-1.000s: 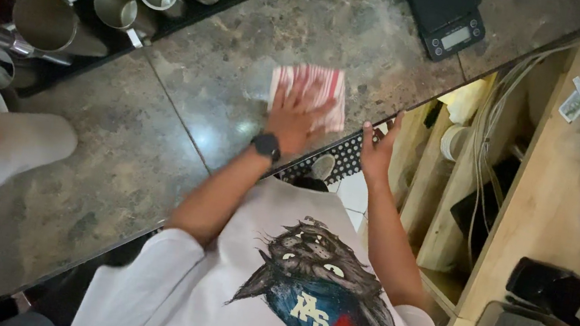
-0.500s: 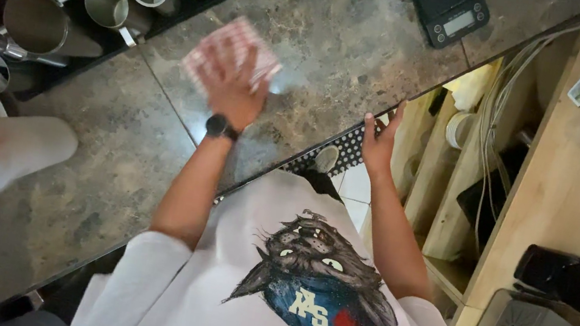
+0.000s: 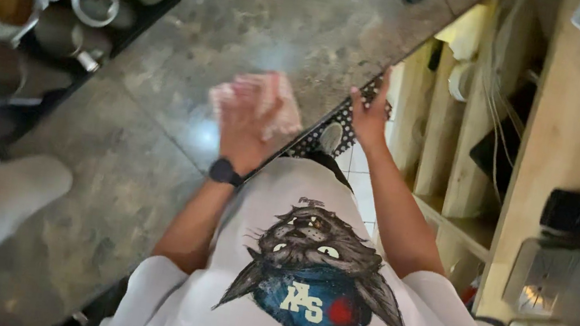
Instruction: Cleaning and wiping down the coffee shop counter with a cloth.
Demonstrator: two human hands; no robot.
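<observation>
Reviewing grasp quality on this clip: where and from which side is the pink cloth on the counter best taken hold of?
From above, at the far corner of the pink cloth. It lies flat on the stone counter under the left hand, so only the edges past the fingers show. A pinch there looks easiest.
</observation>
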